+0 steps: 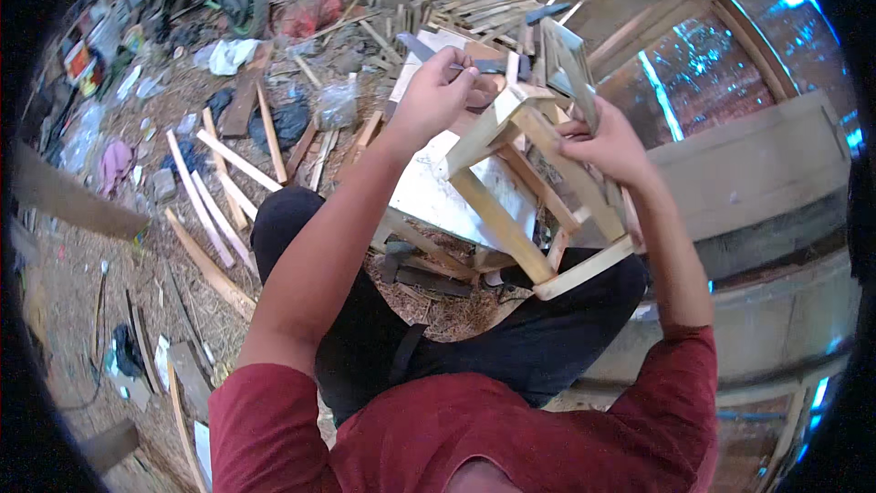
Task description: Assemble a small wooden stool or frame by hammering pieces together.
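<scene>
My left hand [443, 91] is closed in a pinch above the top end of a pale wooden frame [502, 224]; a small thin thing at its fingertips is too small to name. A flat grey blade [418, 46] shows behind that hand, apparently lying on the work surface. My right hand [607, 146] is closed on a blurred hammer [577, 73], its dark head up and away from me, with the fingers against the frame's right side. The frame, of joined slats, stands tilted, its near end by my right thigh.
Under the frame is a white-topped low surface [433, 181]. Behind it lies a heap of thin wood strips [474, 0]. Loose slats [239, 160] and plastic litter cover the ground at left. A plank wall [739, 141] stands close on the right.
</scene>
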The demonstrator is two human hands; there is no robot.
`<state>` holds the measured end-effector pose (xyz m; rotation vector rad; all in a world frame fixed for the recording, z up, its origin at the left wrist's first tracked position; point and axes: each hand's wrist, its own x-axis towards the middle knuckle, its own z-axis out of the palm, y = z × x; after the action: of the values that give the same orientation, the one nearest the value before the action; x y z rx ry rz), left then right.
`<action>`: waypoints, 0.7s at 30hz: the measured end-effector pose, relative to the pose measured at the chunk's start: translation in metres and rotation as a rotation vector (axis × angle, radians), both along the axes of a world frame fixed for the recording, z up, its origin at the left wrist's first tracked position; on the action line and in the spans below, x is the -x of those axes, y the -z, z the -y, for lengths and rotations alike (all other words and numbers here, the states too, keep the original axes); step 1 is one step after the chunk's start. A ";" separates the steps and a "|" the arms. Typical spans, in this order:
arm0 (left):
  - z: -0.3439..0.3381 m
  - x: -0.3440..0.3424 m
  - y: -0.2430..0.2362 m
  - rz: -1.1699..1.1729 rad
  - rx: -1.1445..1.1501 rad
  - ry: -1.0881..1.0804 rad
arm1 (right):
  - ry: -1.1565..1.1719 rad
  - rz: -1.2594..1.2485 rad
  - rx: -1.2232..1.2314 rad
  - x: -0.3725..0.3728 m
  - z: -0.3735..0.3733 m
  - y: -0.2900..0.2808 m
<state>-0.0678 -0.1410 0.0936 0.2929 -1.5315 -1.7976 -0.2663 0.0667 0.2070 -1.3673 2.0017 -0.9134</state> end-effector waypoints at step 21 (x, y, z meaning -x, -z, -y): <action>-0.108 -0.034 -0.012 -0.412 0.598 -0.362 | -0.029 0.246 0.001 -0.027 -0.049 -0.049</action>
<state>-0.0341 -0.0330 0.1059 -0.0885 -1.5154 -0.9847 -0.2390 0.1158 0.2561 -1.2167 1.7914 -1.0167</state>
